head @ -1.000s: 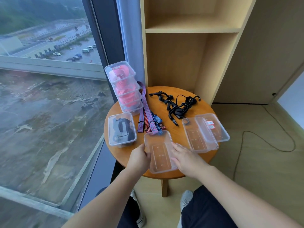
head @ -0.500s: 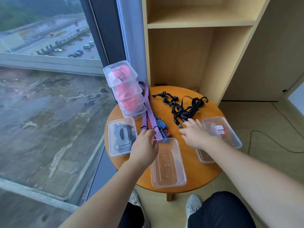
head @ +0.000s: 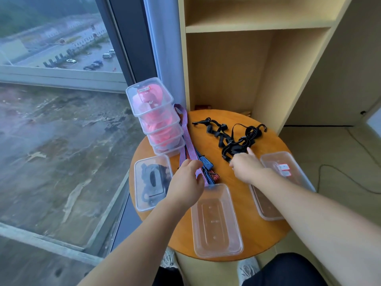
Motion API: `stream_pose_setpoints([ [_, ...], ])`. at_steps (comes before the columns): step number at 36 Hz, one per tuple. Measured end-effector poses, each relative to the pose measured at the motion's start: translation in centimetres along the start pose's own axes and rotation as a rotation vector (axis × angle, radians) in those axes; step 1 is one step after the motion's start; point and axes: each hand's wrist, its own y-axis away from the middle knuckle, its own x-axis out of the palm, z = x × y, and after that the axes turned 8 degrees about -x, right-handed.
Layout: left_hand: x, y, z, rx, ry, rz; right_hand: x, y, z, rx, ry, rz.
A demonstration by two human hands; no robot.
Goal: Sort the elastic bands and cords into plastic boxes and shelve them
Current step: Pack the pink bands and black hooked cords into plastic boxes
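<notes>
As seen from the head view, with both arms stretched over a round wooden table point(head: 270, 142), the stock lies as follows. Item one: striped bands point(head: 186, 139), purple, red and blue, run from the far left of the table toward its middle; the left hand point(head: 186, 182) grips their near end, fingers curled over the bundle. Item two: black cords point(head: 233, 139) with hooks, tangled at the far centre; the right hand point(head: 247, 168) rests at the near edge of the tangle, fingers loosely spread and index finger straight, nothing clasped. Item three: empty clear box point(head: 216, 221), lidless, at the near edge, just below the left hand. Item four: lidded box point(head: 152, 182) with dark contents, at the left edge. Item five: stack of clear boxes point(head: 156, 118) holding pink material, far left, touching the bands. Item six: labelled clear tray point(head: 284, 164) and a second clear box point(head: 266, 209), on the right, partly under the right forearm. Item seven: wooden shelf unit point(head: 226, 69), directly behind the table, beside a window point(head: 61, 120).
</notes>
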Motion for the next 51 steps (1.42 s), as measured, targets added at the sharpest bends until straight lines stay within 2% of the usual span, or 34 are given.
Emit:
stream_pose_setpoints([
  [4,-0.9,-0.7,-1.0,0.025,0.004,-0.009,-4.4,-0.8,-0.5,0.15,-0.249,0.023],
  [5,-1.2,-0.9,-1.3,0.034,0.01,-0.016,-5.3,-0.7,-0.7,0.159,-0.273,-0.023],
  [7,-1.9,-1.3,-2.1,0.06,0.02,-0.04,-6.5,-0.2,-1.4,0.101,-0.268,-0.267],
  [9,-2.7,-1.9,-3.0,0.093,0.023,-0.066,-7.6,0.8,-2.1,0.054,-0.361,-0.496],
  [13,-4.8,-3.2,-5.5,0.172,0.046,-0.113,-11.6,2.4,-2.5,0.013,-0.556,-0.747],
  [17,-7.3,-5.0,-8.9,0.217,0.119,-0.169,-15.9,4.6,-2.7,-0.075,-0.617,-0.887],
  [23,-11.6,-7.4,-15.8,0.237,0.252,-0.195,-21.5,7.6,-2.4,-0.289,-0.535,-0.999],
  [29,-13.2,-7.1,-18.5,0.291,0.276,-0.175,-23.3,9.1,-1.7,-0.341,-0.611,-1.023],
  [34,-14.1,-6.5,-18.8,0.266,0.444,-0.141,-23.1,9.1,-1.4,-0.327,-0.733,-1.038],
  [42,-17.0,-6.3,-19.5,0.299,0.725,-0.103,-19.9,8.0,0.1,-0.256,-1.141,-0.741],
  [47,-18.1,-5.7,-19.1,0.325,0.956,-0.036,-19.3,7.4,1.2,-0.311,-1.282,-0.743],
  [51,-18.9,-5.1,-18.3,0.344,1.15,0.045,-19.7,7.6,1.9,-0.391,-1.474,-0.666],
])
